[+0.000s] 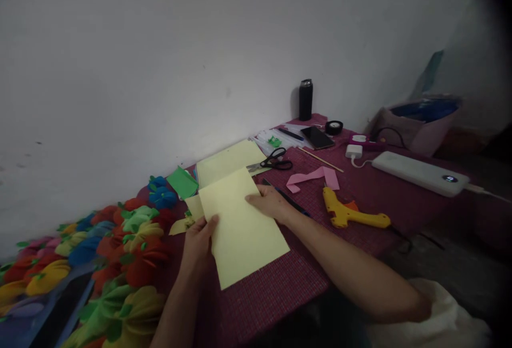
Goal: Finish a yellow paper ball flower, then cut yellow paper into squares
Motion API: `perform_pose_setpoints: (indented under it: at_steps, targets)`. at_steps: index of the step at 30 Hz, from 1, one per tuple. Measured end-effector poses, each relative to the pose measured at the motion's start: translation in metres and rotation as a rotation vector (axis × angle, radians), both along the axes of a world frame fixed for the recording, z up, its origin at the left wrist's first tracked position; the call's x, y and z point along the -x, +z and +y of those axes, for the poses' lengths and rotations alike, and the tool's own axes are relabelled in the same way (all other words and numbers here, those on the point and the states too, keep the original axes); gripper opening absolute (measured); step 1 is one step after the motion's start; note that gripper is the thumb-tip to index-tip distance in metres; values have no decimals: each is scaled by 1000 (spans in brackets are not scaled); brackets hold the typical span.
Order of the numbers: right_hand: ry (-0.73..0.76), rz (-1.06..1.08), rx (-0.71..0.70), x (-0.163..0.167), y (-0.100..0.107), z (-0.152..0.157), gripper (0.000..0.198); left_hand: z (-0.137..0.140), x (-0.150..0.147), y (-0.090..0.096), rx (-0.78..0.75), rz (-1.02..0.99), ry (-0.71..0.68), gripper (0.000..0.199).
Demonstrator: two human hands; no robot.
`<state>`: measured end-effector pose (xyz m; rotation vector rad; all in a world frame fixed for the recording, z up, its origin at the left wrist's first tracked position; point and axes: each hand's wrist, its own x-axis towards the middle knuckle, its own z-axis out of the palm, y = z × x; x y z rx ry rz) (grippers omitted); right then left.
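Observation:
A pale yellow sheet of paper (244, 231) is held in front of me, above the dark red checked tablecloth. My left hand (200, 239) grips its left edge, thumb on top and the other fingers underneath. On the upper right edge, my right hand (269, 201) pinches the sheet the same way. Just behind it lies more pale yellow paper (224, 162), with black-handled scissors (274, 161) resting at its right side. Small yellow scraps (178, 227) lie near my left hand. A dark blue, pen-like tool (292, 202) is partly hidden behind my right hand.
Several colourful pumpkin-like crafts (140, 255) crowd the left. Green paper (183, 181) lies behind them. On the right are a yellow glue gun (352, 215), a pink strip (314, 177), a wooden stick (320, 159), a phone (317, 137), black tape (333, 127), a power bank (420, 173) and a black bottle (305, 100).

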<state>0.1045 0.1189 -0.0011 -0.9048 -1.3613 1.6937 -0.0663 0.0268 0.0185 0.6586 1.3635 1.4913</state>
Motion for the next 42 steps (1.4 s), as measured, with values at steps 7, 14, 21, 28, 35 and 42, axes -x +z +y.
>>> perform_pose_setpoints:
  at_steps: [7,14,21,28,35,42]
  targets:
    - [75,-62,11,-1,4,-8,11,1,14,-5,-146,38,202,25]
    - [81,-83,2,-8,3,-2,16,-1,16,-12,-57,61,40,31]
    - [275,-111,34,-20,14,-3,27,-1,22,-19,-37,96,-61,32]
    - [279,-117,12,-19,12,-4,28,-2,27,-20,-25,109,-95,33]
    - [226,-153,7,-9,7,-9,25,-2,25,-15,-2,64,-88,38]
    - [300,-15,123,-13,11,-6,26,-4,23,-12,3,24,-118,40]
